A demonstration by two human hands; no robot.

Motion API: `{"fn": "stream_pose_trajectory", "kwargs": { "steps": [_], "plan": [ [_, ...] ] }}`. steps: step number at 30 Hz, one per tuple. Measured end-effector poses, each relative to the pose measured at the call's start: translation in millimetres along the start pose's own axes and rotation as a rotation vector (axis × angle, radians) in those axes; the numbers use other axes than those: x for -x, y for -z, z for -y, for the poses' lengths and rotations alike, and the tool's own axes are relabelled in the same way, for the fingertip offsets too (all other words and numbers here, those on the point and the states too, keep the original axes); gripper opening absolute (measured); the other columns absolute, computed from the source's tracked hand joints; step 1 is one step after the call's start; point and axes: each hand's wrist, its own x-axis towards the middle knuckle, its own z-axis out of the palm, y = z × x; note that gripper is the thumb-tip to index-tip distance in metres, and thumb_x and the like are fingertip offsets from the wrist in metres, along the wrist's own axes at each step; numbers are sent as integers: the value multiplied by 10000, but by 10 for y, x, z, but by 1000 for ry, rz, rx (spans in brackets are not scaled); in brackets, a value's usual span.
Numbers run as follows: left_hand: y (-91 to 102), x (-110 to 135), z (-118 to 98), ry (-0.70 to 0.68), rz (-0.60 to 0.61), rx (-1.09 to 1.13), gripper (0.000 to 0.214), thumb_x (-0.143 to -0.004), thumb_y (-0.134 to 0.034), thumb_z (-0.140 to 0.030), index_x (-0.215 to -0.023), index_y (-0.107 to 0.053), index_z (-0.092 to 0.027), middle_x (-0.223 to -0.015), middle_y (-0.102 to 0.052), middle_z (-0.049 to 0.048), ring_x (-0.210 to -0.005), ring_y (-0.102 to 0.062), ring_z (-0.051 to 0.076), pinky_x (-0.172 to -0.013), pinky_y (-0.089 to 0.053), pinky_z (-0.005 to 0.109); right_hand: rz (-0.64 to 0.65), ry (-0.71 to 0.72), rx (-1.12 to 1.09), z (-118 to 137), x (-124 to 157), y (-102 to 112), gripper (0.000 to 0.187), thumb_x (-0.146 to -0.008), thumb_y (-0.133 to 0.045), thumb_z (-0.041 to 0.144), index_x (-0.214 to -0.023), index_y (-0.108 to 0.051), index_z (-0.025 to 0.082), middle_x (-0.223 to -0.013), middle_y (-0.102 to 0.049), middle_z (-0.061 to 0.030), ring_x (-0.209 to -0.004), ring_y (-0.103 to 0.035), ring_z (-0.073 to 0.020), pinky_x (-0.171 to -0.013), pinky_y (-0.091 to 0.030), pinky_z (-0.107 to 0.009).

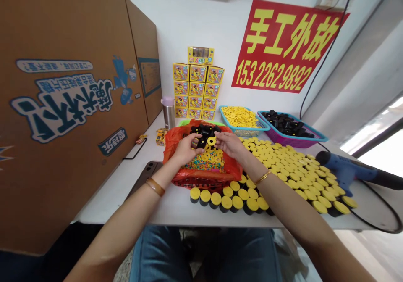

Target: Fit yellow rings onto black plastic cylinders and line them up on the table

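Left of the hands [188, 146], the cardboard box [78, 164] is cut off by the frame, and the left forearm [134, 214] partly hides a phone [147, 173].

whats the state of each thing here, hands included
left hand, holding a black cup
right hand, pinching a yellow disc
capped cups, upright, closed
red-lined basket, open, loaded
blue basket, open, loaded
purple basket, open, loaded
thermos, upright, closed
phone, flat, camera side up
yellow boxes, stacked
blue tool, set down

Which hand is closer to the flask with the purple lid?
Left. The left hand is below and right of the flask in the picture; the right hand is farther to the right.
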Motion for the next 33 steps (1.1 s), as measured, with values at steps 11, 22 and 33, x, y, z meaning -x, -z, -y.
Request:
{"fn": "stream_pose_trajectory", "kwargs": {
  "steps": [11, 22, 33],
  "plan": [
    [-19, 88, -55, -113, 27, -28, 694, -669, -806, -270, -1283, -483, -242, -845, -660, 2, -721, -642, 145, -669, -505, 269, -32, 120, -32, -30, 86, -132, 336, -698, -824, 361, -699, -533, 193, -602, -626, 5, -554, -615, -119, -613, -576, -272],
    [-18, 92, -67, -139, 31, 64, 509, -704, -767, -250, -1199, -655, -212, -757, -617, -9, -639, -544, 111, -652, -472, 254, 224, 928, 952, -10, 457, -28, 155, -930, -548, 268, -889, -681, 200, -1012, -743, -80, -981, -692, -200, -884, -526, -343],
    [-32, 119, -110, -180, -27, -67, 401, -733, -756, -266, -1120, -695, -184, -736, -649, 3, -625, -557, 127, -624, -468, 257, 207, 738, 789, 53, 424, -43, 94, -875, -631, 290, -844, -670, 209, -968, -744, -67, -937, -696, -209, -853, -541, -354]
  ]
}}
